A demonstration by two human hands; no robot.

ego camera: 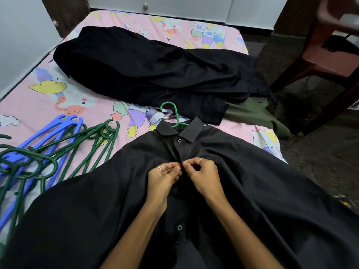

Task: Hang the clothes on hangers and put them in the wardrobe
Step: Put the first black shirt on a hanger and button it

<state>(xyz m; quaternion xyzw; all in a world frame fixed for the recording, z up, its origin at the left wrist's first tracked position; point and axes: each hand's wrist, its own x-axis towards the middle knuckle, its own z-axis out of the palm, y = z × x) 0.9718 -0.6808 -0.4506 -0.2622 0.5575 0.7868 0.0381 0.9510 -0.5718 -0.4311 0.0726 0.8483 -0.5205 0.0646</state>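
Fingers (175, 168) of both our hands pinch the soft black shirt (252, 191) placket; its green plastic hanger (175, 115) hook curves above the collar.

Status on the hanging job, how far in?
Early. Done: a green hanger sits inside the black shirt, hook out past the collar. In hand: left hand and right hand pinch the placket, apparently buttoning. Left: the black clothes pile and olive garment lie unhung; spare hangers unused. Nothing in the wardrobe yet.
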